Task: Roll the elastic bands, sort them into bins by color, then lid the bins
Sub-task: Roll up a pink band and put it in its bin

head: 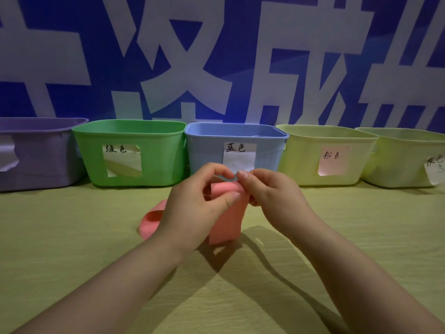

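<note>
Both hands raised over bench (pixel 72 249), in front of blue bin (pixel 209 150). Left hand (pixel 192 203) and right hand (pixel 272 196) each pinch top end of pink elastic band (pixel 226 220); its lower part hangs to the bench, loop curling left

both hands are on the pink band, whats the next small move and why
Probably keep rolling: the pink band is pinched at its top between the left hand and right hand, but most of it hangs loose, one end trailing on the table. Binning looks premature.
</note>
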A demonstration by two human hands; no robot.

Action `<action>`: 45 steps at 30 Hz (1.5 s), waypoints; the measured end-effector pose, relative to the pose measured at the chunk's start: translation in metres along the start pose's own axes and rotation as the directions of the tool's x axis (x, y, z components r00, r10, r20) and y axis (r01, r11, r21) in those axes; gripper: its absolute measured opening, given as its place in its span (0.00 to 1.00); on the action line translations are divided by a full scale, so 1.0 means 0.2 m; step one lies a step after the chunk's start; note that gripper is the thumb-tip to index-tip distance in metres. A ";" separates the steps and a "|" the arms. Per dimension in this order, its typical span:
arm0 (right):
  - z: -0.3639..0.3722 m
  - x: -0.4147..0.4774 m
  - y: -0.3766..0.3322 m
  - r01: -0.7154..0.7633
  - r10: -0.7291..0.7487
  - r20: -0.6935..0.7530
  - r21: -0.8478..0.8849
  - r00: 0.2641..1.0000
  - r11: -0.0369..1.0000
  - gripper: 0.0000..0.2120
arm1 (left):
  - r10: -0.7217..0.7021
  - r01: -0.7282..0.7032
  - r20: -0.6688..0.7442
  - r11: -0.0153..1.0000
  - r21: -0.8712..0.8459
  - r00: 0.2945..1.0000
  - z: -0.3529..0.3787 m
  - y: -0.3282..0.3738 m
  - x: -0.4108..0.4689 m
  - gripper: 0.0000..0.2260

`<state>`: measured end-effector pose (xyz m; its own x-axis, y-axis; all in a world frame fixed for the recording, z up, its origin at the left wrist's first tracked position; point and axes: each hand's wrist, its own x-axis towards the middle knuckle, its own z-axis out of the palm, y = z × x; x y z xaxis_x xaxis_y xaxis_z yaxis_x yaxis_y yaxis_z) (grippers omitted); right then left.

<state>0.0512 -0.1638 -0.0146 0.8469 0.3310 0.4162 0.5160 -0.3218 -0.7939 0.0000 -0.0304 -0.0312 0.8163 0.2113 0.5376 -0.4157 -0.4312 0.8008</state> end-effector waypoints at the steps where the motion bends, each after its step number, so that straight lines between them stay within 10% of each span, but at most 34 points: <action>1: 0.00 0.00 0.00 -0.002 0.002 -0.003 -0.004 1.000 1.000 0.17 | 0.004 -0.004 0.006 1.000 0.008 1.000 0.00 0.00 0.00 0.11; 10: -0.01 -0.02 -0.02 0.022 -0.039 0.057 0.277 0.998 0.961 0.06 | -0.008 0.005 -0.050 0.998 -0.055 0.999 -0.03 0.03 0.01 0.14; 26: -0.01 -0.02 -0.02 0.174 -0.175 -0.005 0.138 0.985 0.975 0.07 | 0.025 -0.029 -0.085 0.999 -0.040 0.996 -0.02 0.01 0.01 0.01; 45: -0.01 -0.03 -0.03 0.212 -0.212 0.012 0.003 0.977 0.977 0.10 | 0.085 -0.079 -0.090 0.995 0.064 0.992 -0.02 -0.01 0.01 0.09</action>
<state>0.0428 -0.1662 -0.0110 0.7167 0.4027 0.5693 0.6832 -0.2417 -0.6891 0.0009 -0.0260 -0.0305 0.7390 0.2518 0.6249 -0.4523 -0.5020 0.7371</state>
